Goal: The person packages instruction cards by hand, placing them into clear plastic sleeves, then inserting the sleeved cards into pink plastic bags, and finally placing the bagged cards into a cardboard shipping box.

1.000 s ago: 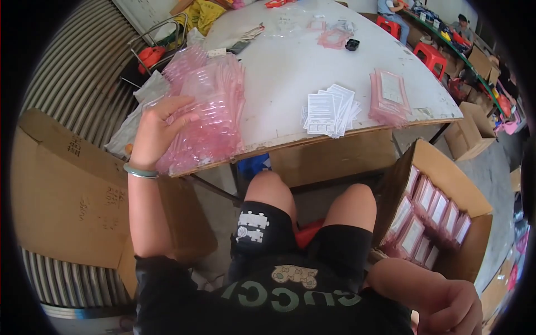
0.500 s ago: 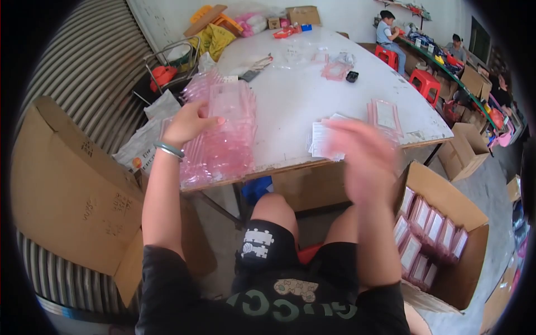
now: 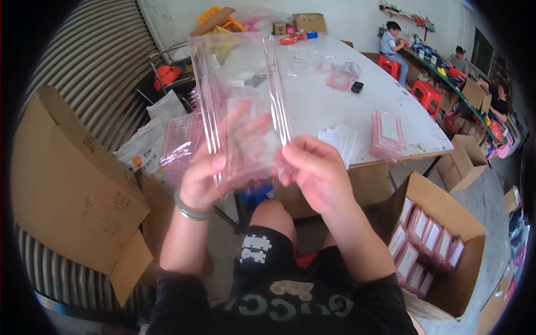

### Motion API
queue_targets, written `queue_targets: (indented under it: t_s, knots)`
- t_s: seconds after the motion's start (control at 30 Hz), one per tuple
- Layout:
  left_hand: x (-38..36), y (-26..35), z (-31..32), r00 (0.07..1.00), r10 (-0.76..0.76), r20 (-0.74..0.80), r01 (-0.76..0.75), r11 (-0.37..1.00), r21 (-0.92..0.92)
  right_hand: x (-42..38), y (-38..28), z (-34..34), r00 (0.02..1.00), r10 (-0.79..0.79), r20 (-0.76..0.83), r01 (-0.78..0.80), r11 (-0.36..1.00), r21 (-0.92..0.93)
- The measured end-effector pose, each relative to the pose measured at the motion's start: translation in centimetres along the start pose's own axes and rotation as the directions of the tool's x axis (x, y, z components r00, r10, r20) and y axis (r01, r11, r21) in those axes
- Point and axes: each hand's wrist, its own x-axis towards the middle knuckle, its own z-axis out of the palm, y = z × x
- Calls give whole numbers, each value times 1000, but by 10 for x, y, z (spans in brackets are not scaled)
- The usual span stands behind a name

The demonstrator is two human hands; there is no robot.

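Note:
A clear, pinkish plastic pouch (image 3: 240, 56) is held up over the table's near edge, its shiny side strips catching light. My left hand (image 3: 215, 162) grips its lower left side, thumb in front and the other fingers showing through the plastic from behind. At the lower right corner, my right hand (image 3: 315, 170) pinches the pouch between thumb and fingers. Behind the left hand lies a thick pile of similar pink pouches (image 3: 181, 139), partly hidden. White cards (image 3: 341, 139) are fanned out just beyond my right hand. Farther right sits a stack of pouches with white inserts (image 3: 387, 134).
An open carton (image 3: 469, 223) with several filled pink packs stands at my right. Another tall cardboard box (image 3: 78, 184) is at my left. A black object (image 3: 357, 87) and loose plastic lie on the white table (image 3: 312, 106). People sit at a far bench.
My left hand has lifted a pouch from the pile and brought it towards the middle. My right hand has moved left from beside the white cards and now pinches the pouch's corner.

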Motion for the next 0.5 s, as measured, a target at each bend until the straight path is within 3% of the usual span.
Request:
queue_targets:
  t_s: [0.03, 0.13, 0.17, 0.2, 0.23, 0.27, 0.3, 0.33, 0.4, 0.5]
  knots:
    - [2, -13, 4, 995, -10, 98, 20, 994, -106, -12, -2, -3, 995, 92, 32, -94, 994, 61]
    - [7, -56, 19, 997, 40, 61, -12, 915, -404, -24, 1, -11, 985, 46, -165, -54, 998, -40]
    - [9, -71, 22, 995, 83, -56, -100, 871, -480, -28, 8, -8, 926, -188, -328, 100, 958, -267]
    - [12, -78, 26, 978, 116, -176, -194, 821, -538, -33, 11, -9, 841, -485, -239, 286, 774, -566]
    - [13, -78, 32, 970, 94, -224, -213, 774, -597, -36, 13, -11, 702, -710, -54, 410, 465, -784]
    - [15, -78, 36, 964, 100, -248, -231, 777, -585, -40, 13, -12, 530, -825, 195, 455, 82, -887]
    - [16, -80, 41, 957, 100, -274, -246, 781, -574, -47, 10, -10, 580, -745, 329, 424, -69, -903]
    - [14, -82, 46, 949, 93, -300, -255, 787, -562, -44, 14, -10, 490, -748, 448, 456, -217, -863]
    - [13, -82, 55, 939, 60, -339, -258, 772, -580, -36, 23, -13, 388, -748, 538, 445, -360, -820]
    - [14, -82, 63, 922, 46, -384, -279, 767, -578, -30, 21, -14, 312, -767, 560, 470, -388, -793]
